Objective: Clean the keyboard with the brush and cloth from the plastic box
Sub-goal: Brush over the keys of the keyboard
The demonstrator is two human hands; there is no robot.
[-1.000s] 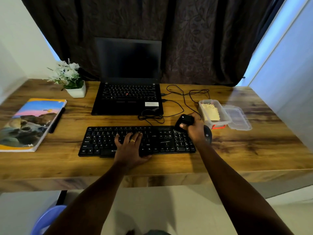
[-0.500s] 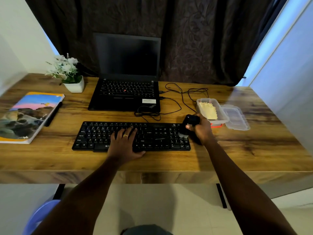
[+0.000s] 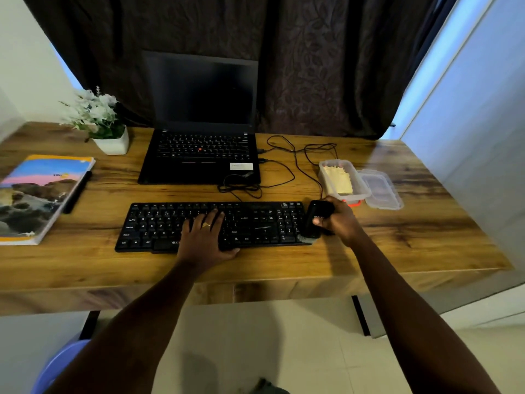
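Note:
A black keyboard [image 3: 255,223] lies on the wooden desk [image 3: 426,240] in front of me. My left hand [image 3: 204,234] rests flat on its middle keys, fingers spread, a ring on one finger. My right hand [image 3: 341,220] grips a black brush [image 3: 315,220] at the keyboard's right end, its pale bristles touching the lower right corner keys. Just behind that hand stands the clear plastic box [image 3: 362,191] with a yellow cloth [image 3: 338,179] inside. Its lid [image 3: 382,189] lies to the right of it.
An open black laptop [image 3: 201,149] sits behind the keyboard, with black cables [image 3: 295,163] looped to its right. A potted white-flower plant [image 3: 99,123] and a book [image 3: 37,194] with a pen beside it occupy the left side. A wall stands close on the right.
My right hand has brought the brush down along the keyboard's right end toward the front corner. The left hand stays on the keys. The camera has shifted slightly.

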